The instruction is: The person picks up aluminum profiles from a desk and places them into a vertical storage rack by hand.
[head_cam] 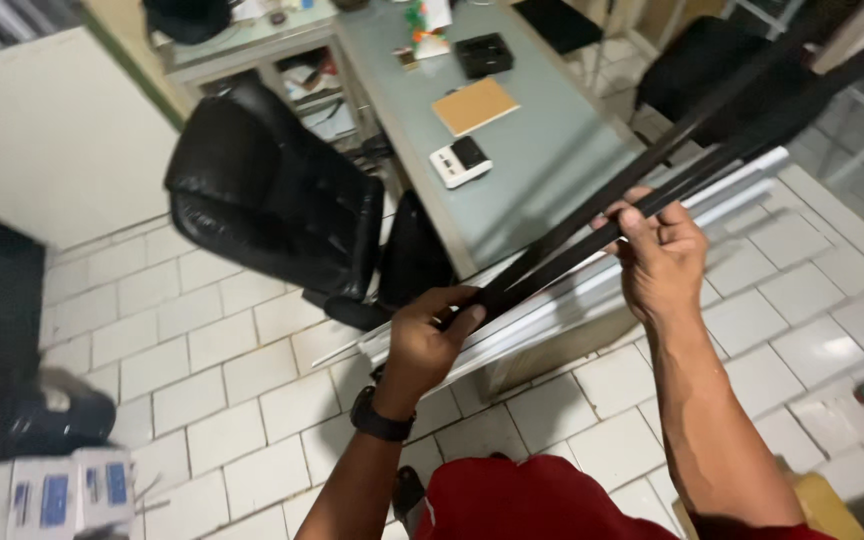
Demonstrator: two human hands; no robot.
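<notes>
Above the white tiled floor (pixel 202 370), beside the near edge of the grey desk (pixel 542 160), a person holds long black strips (pixel 592 225) that run up and right until the frame's top corner cuts them off; how many there are is hard to tell. The left hand (pixel 427 335) is closed around their lower end, the right hand (pixel 662 250) clamped on them higher up. The strips are thin, straight and matte. Pale white strips (pixel 572 290) lie underneath. A black office chair (pixel 272 200) stands by the desk's left corner.

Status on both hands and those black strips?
Left hand grips black strips at near end. Right hand pinches them further up. White profiles lie beneath; desk behind.
</notes>
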